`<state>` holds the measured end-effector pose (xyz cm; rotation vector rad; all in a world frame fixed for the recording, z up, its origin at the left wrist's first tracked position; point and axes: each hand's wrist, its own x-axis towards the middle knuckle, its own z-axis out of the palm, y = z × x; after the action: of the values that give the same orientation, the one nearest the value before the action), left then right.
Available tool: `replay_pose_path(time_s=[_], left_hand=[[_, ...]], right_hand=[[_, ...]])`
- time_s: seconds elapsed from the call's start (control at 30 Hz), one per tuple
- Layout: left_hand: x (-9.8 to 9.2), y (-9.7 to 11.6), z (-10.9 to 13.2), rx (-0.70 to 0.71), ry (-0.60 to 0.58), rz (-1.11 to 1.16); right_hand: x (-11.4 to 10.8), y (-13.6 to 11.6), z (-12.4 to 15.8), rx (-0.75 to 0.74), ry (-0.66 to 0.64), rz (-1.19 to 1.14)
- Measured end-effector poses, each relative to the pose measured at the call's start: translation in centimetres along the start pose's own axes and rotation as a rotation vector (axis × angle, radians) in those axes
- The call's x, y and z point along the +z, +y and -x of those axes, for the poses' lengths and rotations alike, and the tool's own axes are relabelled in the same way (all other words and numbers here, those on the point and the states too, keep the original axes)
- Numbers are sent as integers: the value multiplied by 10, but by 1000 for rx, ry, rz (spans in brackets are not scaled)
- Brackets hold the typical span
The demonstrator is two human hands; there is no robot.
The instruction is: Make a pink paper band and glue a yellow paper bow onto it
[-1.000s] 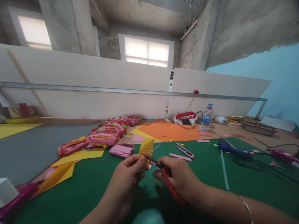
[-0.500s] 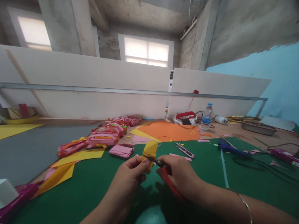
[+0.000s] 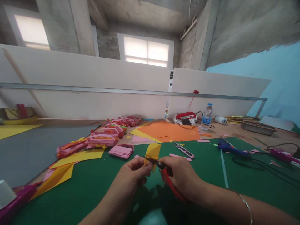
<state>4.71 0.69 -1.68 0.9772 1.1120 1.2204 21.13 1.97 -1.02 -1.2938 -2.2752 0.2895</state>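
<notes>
At the far left a purple tool (image 3: 18, 200) is lying on the green mat (image 3: 93, 193), and beside it a folded yellow sheet (image 3: 57, 178) is resting. Further along, a row of pink paper bundles (image 3: 103, 139) is stretching back across the table, with a flat pink pouch (image 3: 121, 151) sitting just in front. Next comes the left hand (image 3: 134, 173): its thumb and forefinger are closing together, pinching the lower end of the small yellow paper (image 3: 153, 150) above the mat. That paper is now leaning more to the right than a second ago, when it was standing nearly upright, and the left fingertips are sitting a little further right as well. The scissors (image 3: 172, 187) are crossing in front of the paper, blades pointing left; I can't tell how far the blades are parting. The right hand (image 3: 181, 173) is curling its fingers around the red handles. Beyond it, thread snips (image 3: 184, 150) and a blue glue gun (image 3: 232, 148) are lying where they were before.
</notes>
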Motion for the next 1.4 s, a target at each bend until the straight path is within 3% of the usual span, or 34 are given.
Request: replay_pose_path(time_s=[0.17,0.5,1.4], left_hand=[[-1,1,-2,-48,-45,95],[1,1,0,-29,-22,14],[3,4,3,-46,-40,28]], right_hand=[[1,-1,0,1,-3,-12],[5,-3,1,-14,44,-51],[1,-5,0,21,-42,-10]])
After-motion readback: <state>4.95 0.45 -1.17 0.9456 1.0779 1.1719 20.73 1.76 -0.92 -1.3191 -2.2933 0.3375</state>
